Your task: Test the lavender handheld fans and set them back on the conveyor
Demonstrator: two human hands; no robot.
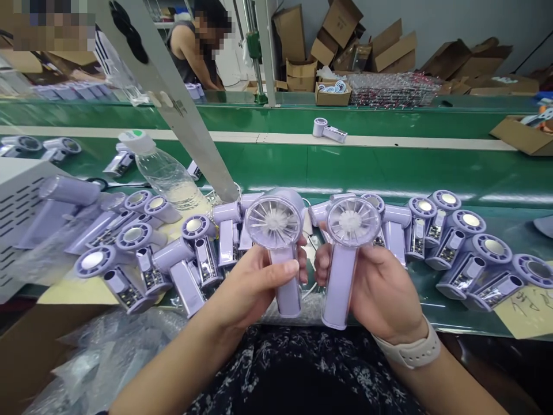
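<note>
Two lavender handheld fans are held upright side by side above the bench edge, each with a clear ribbed front facing me. My left hand (263,282) is closed round the handle of the left handheld fan (275,222), its thumb across the front. Round the other handle, my right hand (380,282) grips the right handheld fan (353,222), its fingertips showing at the left side. Behind them, more lavender fans lie in rows; several, such as one fan (197,227) at left and another fan (492,248) at right, show open handles with circuit parts inside.
A clear plastic bottle (166,173) leans beside a slanted metal post (185,127). A vented white box (26,219) stands at left, above plastic bags (112,351). Across the green conveyor (367,167), one fan (330,131) lies near cartons (302,75). A co-worker (190,49) bends at the back.
</note>
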